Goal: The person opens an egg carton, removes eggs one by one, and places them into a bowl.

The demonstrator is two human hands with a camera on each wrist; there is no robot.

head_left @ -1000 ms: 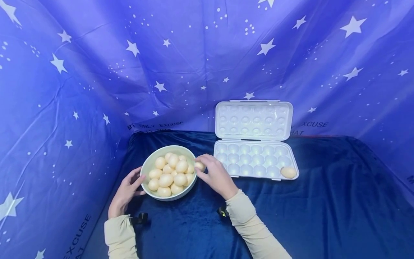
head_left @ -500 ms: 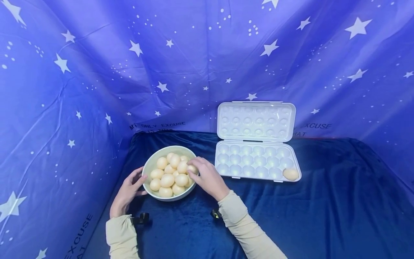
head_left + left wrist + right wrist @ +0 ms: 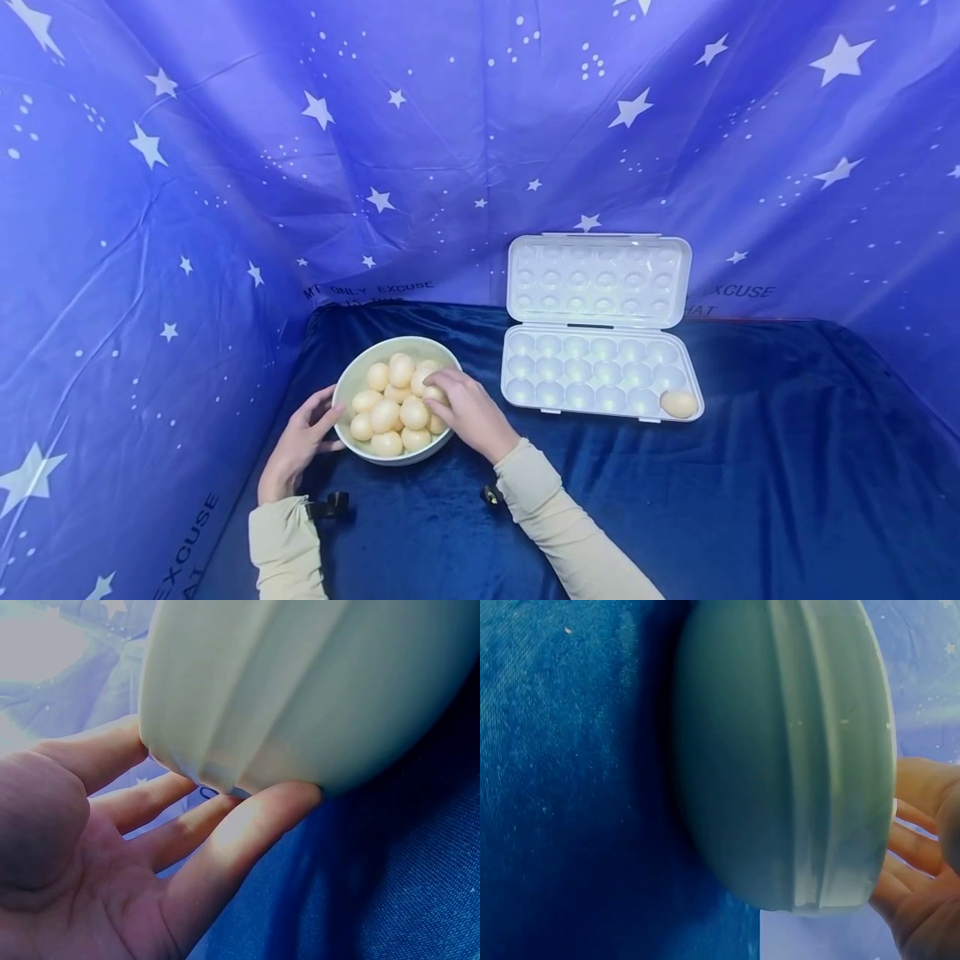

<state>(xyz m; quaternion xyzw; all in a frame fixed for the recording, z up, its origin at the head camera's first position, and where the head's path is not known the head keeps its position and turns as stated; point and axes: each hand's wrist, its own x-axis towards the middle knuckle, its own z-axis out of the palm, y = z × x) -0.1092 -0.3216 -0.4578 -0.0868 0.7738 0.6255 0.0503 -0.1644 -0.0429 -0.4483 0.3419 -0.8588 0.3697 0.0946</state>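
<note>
A pale green bowl (image 3: 345,429) heaped with several cream-coloured eggs (image 3: 385,414) stands on the blue cloth in the head view. At its left side my left hand (image 3: 296,442) holds it, thumb at the rim; the left wrist view shows the fingers against the ribbed outer wall. My right hand (image 3: 472,412) reaches over the right rim and pinches an egg (image 3: 433,392) among the others, its fingers partly covering it. In the right wrist view the bowl's wall hides the fingertips of the right hand (image 3: 922,855).
Right of the bowl lies an open white egg box (image 3: 551,408), its lid (image 3: 600,279) raised at the back. One egg (image 3: 679,404) sits in its front right hollow. Dark blue velvet cloth (image 3: 750,483) covers the table, and a starry blue curtain (image 3: 480,125) surrounds it.
My right hand has moved left with the egg, from the bowl's right rim to inside it, among the other eggs. The left hand keeps its hold on the bowl.
</note>
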